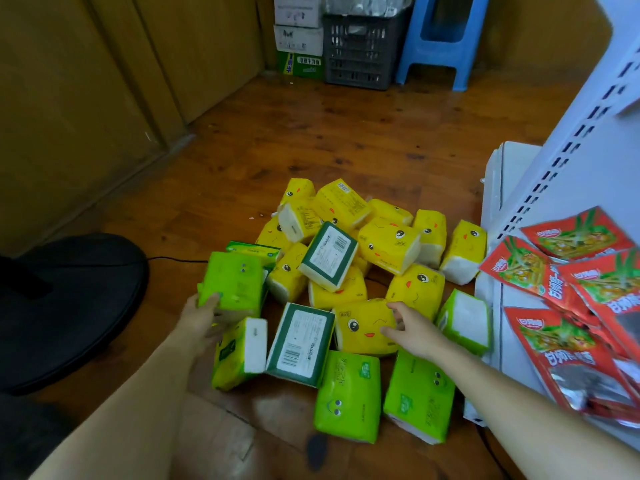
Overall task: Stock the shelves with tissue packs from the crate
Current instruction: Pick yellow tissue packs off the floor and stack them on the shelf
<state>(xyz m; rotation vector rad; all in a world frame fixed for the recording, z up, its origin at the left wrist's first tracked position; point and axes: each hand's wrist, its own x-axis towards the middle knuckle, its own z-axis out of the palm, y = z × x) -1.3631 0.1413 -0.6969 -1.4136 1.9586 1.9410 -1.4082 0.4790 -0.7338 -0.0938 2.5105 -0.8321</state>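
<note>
While left hand [202,311] grips green pack [233,282], right [410,329] apparently touches yellow pack [363,329]

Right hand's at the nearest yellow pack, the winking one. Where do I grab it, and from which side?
Take the yellow pack across its right end, coming from above right, where the right hand is. That end looks free; a dark green pack crowds its left, and a green pack lies against its near edge.
</note>
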